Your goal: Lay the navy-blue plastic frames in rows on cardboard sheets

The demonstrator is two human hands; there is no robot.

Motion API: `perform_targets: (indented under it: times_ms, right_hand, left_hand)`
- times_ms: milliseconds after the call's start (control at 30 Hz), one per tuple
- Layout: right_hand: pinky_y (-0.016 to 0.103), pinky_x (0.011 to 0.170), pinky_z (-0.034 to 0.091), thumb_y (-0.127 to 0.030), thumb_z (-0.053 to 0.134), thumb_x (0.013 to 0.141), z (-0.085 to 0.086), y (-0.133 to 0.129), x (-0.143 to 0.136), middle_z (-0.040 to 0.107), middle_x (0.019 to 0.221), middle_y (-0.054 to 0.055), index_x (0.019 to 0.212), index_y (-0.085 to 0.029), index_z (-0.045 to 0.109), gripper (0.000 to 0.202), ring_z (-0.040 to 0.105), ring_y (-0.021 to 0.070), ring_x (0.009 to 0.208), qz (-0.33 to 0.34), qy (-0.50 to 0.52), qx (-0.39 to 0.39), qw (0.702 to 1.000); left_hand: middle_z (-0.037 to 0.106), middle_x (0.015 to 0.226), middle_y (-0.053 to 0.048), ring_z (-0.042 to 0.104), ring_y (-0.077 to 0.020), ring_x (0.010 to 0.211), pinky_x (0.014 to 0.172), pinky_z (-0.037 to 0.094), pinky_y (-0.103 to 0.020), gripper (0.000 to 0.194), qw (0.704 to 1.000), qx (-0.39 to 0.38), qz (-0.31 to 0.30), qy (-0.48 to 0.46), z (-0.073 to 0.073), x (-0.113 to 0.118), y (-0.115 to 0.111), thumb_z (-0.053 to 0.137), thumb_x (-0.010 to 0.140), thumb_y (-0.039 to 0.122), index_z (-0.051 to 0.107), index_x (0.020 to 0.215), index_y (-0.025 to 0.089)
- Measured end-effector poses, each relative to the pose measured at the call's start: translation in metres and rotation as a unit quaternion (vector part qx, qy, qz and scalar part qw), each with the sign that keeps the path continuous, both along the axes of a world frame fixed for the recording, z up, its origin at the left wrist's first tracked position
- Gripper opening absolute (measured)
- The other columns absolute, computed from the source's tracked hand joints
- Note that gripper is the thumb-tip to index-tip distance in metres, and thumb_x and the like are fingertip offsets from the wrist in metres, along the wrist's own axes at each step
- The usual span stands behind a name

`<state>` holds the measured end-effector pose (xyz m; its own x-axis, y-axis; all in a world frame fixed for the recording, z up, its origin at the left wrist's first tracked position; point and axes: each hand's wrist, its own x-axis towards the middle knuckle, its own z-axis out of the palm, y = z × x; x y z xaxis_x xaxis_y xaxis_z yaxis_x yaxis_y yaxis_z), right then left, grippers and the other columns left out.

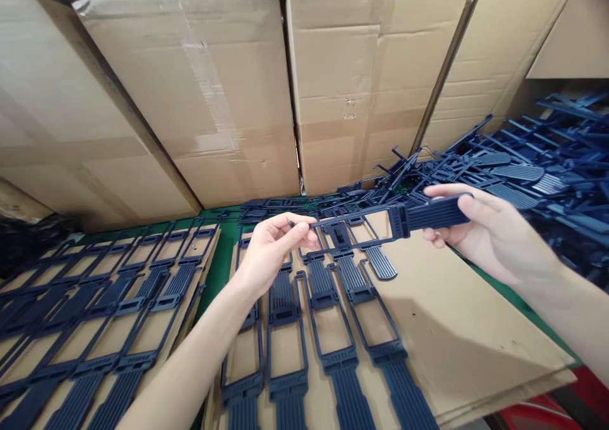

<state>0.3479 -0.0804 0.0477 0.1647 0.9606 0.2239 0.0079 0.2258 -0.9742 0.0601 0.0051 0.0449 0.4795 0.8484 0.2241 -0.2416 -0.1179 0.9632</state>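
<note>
A dark blue plastic frame with a ribbed paddle end (435,215) is held level between my two hands above a cardboard sheet (442,341). My left hand (280,243) pinches the thin open end of its frame. On the right, my right hand (490,227) grips the ribbed end between thumb and fingers. Beneath it, several matching blue plastic frames (333,332) lie side by side on the cardboard, their ribbed ends toward me. The held piece partly hides the far ones.
More such frames (85,316) cover another cardboard sheet at the left. A tangled heap of blue parts (533,163) lies at the right. Tall cardboard boxes (238,100) stand along the back. Green surface (216,278) shows between the sheets, and something red (547,411) sits at the lower right.
</note>
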Motion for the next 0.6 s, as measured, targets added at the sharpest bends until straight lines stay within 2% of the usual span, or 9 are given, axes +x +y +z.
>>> perform_targets:
  times_ms: [100, 200, 300, 367, 433, 500, 567, 600]
  right_hand:
    - [0.031, 0.056, 0.049, -0.045, 0.070, 0.077, -0.005, -0.018, 0.014, 0.067, 0.082, 0.004, 0.100, -0.027, 0.067, 0.029, 0.061, 0.0188, 0.064, 0.014, -0.106, -0.064, 0.992]
    - [0.027, 0.049, 0.045, -0.051, 0.070, 0.075, -0.017, -0.033, 0.009, 0.067, 0.078, 0.005, 0.109, -0.023, 0.066, 0.044, 0.060, 0.0184, 0.062, 0.090, -0.227, -0.171, 0.954]
    - [0.027, 0.057, 0.048, -0.053, 0.065, 0.079, -0.029, -0.045, -0.005, 0.066, 0.075, 0.003, 0.101, -0.021, 0.068, 0.039, 0.060, 0.0177, 0.065, 0.173, -0.250, -0.217, 0.928]
    - [0.027, 0.063, 0.049, -0.052, 0.063, 0.082, -0.035, -0.051, -0.009, 0.067, 0.078, 0.004, 0.091, -0.021, 0.069, 0.034, 0.061, 0.0185, 0.071, 0.197, -0.241, -0.222, 0.924]
    - [0.027, 0.064, 0.049, -0.053, 0.063, 0.081, -0.038, -0.055, -0.004, 0.068, 0.081, 0.004, 0.084, -0.021, 0.069, 0.033, 0.062, 0.0199, 0.074, 0.170, -0.222, -0.225, 0.933]
    - [0.029, 0.062, 0.050, -0.057, 0.065, 0.077, -0.039, -0.057, 0.010, 0.068, 0.080, 0.005, 0.081, -0.021, 0.070, 0.036, 0.062, 0.0218, 0.073, 0.103, -0.201, -0.230, 0.947]
    - [0.031, 0.058, 0.050, -0.062, 0.067, 0.071, -0.039, -0.060, 0.027, 0.068, 0.078, 0.006, 0.076, -0.023, 0.070, 0.040, 0.062, 0.0240, 0.069, 0.036, -0.188, -0.248, 0.950]
    - [0.032, 0.056, 0.050, -0.064, 0.068, 0.068, -0.040, -0.062, 0.035, 0.068, 0.077, 0.006, 0.074, -0.024, 0.070, 0.041, 0.062, 0.0250, 0.068, 0.011, -0.184, -0.261, 0.948]
  left_hand:
    - [0.067, 0.068, -0.002, 0.064, -0.0115, 0.063, 0.068, 0.053, -0.024, 0.015, 1.000, 0.000, -0.012, -0.002, 0.005, -0.002, 0.000, 0.070, 0.083, 0.027, 0.067, 0.086, 0.012]
    - [0.068, 0.066, -0.003, 0.065, -0.0126, 0.062, 0.066, 0.054, -0.024, 0.018, 1.000, -0.004, -0.013, 0.020, 0.007, 0.001, -0.007, 0.069, 0.083, 0.029, 0.066, 0.083, 0.011]
    - [0.070, 0.070, -0.004, 0.067, -0.0141, 0.063, 0.068, 0.055, -0.027, 0.020, 0.998, -0.018, -0.039, 0.042, 0.006, 0.008, -0.016, 0.068, 0.084, 0.030, 0.066, 0.088, 0.011]
    - [0.072, 0.080, -0.007, 0.068, -0.0163, 0.072, 0.075, 0.055, -0.030, 0.028, 0.997, -0.015, -0.064, 0.048, 0.006, 0.011, -0.020, 0.065, 0.086, 0.031, 0.064, 0.106, 0.011]
    - [0.072, 0.095, -0.009, 0.068, -0.0187, 0.085, 0.082, 0.053, -0.033, 0.043, 0.995, 0.016, -0.072, 0.065, 0.006, 0.011, -0.022, 0.059, 0.089, 0.033, 0.053, 0.127, 0.013]
    - [0.069, 0.107, -0.011, 0.065, -0.0199, 0.098, 0.089, 0.051, -0.036, 0.049, 0.987, 0.081, -0.068, 0.118, 0.005, 0.010, -0.021, 0.052, 0.093, 0.033, 0.042, 0.138, 0.016]
    - [0.064, 0.120, -0.010, 0.059, -0.0206, 0.111, 0.097, 0.046, -0.037, 0.045, 0.956, 0.184, -0.082, 0.215, 0.003, 0.008, -0.020, 0.048, 0.095, 0.032, 0.043, 0.139, 0.020]
    - [0.060, 0.127, -0.009, 0.055, -0.0212, 0.118, 0.102, 0.042, -0.038, 0.042, 0.926, 0.245, -0.099, 0.269, 0.002, 0.008, -0.020, 0.049, 0.095, 0.031, 0.046, 0.136, 0.022]
